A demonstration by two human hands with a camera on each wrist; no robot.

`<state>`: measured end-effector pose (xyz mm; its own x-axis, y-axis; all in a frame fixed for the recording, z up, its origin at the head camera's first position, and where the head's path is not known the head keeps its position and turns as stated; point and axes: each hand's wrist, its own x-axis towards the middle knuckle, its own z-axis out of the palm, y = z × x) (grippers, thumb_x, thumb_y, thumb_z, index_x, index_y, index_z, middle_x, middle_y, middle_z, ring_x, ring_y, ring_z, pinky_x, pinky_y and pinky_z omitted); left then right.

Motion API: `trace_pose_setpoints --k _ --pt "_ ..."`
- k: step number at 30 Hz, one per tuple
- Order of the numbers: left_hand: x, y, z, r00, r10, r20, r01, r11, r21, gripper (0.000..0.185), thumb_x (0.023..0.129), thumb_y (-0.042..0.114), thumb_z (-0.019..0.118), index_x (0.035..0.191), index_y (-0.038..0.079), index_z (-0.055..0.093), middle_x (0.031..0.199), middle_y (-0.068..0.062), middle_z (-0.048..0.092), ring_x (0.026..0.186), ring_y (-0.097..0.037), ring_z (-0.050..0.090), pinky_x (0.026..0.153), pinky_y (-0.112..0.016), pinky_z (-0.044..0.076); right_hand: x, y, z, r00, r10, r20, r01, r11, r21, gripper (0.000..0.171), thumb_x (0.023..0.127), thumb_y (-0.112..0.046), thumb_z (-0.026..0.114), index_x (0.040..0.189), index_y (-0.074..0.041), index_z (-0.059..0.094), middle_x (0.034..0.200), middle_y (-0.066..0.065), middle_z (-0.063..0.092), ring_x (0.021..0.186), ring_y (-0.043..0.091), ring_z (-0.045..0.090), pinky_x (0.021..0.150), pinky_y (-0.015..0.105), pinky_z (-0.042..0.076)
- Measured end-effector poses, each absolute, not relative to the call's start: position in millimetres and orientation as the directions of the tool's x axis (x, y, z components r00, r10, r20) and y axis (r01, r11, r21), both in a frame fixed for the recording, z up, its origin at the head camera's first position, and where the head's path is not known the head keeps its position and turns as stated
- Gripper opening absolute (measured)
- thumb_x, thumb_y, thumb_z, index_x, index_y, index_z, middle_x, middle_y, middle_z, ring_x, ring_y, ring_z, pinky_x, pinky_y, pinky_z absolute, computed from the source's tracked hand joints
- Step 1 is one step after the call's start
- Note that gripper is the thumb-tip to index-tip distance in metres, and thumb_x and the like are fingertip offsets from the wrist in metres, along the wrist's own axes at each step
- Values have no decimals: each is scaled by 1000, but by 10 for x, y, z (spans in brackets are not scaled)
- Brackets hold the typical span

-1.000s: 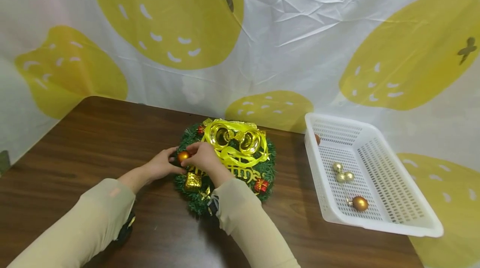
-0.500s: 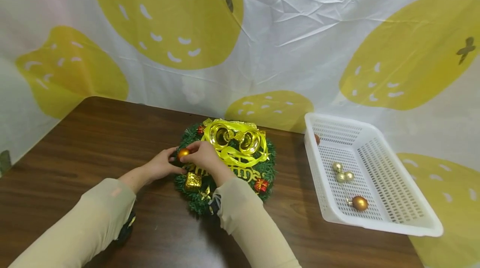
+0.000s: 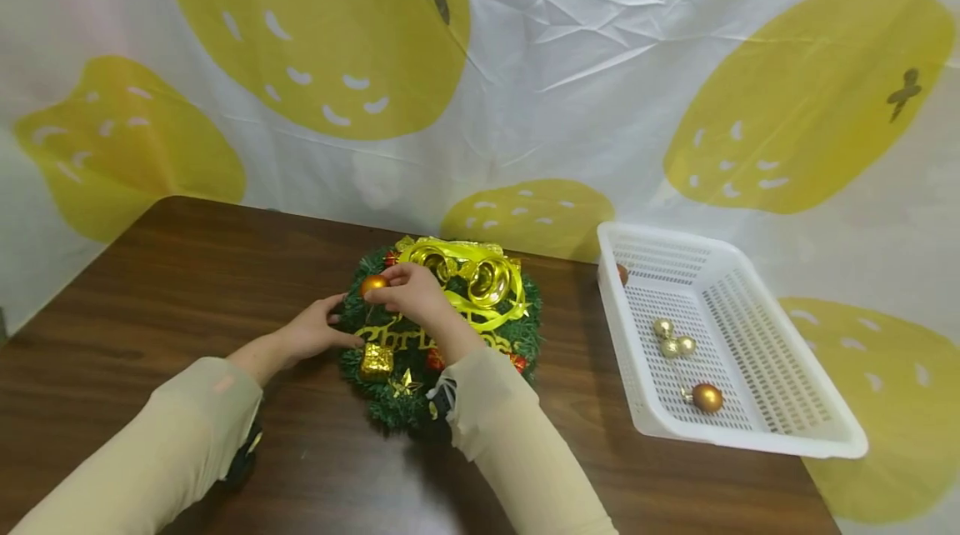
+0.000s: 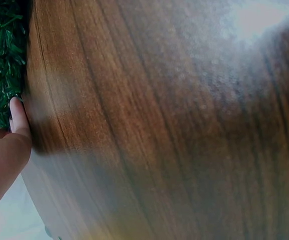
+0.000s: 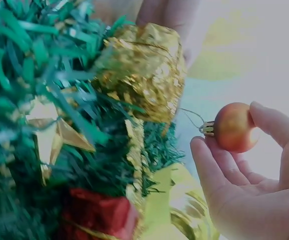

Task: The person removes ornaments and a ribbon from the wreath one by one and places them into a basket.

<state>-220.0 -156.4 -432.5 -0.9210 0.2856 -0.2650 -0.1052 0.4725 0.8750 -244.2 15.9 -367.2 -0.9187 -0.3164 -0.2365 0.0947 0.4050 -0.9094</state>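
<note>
A green Christmas wreath with yellow ribbon, gold bells and small gift ornaments lies on the brown table. My right hand pinches a small orange bauble just above the wreath's upper left rim. In the right wrist view the orange bauble sits between thumb and fingers, a thin wire running from its cap toward the wreath. My left hand rests against the wreath's left edge, fingers straight; the left wrist view shows its fingertips touching the green needles.
A white perforated basket stands on the table to the right, holding a gold-orange bauble and two pale gold ones. A yellow-patterned white sheet hangs behind the table.
My right hand has lifted the orange bauble up and away from the wreath's left side. The left hand stays at the wreath's edge. The view has shifted slightly.
</note>
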Motion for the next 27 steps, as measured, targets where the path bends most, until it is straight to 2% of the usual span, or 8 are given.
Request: trace_pose_setpoints --k 8,27 --pt "-2191 -1565 -4307 -922 284 -265 -103 480 871 94 84 18 69 146 -10 4 150 -35 8 134 -52 21 106 -57 31 -2438 246 -3563 -923 -318 -218 103 342 -934 41 85 -19 70 120 -2 57 114 16 59 106 35 61 95 42 49" --pt "-2195 -1554 -4316 -916 282 -286 -113 502 857 96 85 21 69 147 -10 2 150 -35 6 135 -51 20 106 -57 31 -2432 438 -3343 -919 -336 -208 93 327 -940 47 88 -21 65 128 1 52 123 21 57 109 38 59 95 41 49"
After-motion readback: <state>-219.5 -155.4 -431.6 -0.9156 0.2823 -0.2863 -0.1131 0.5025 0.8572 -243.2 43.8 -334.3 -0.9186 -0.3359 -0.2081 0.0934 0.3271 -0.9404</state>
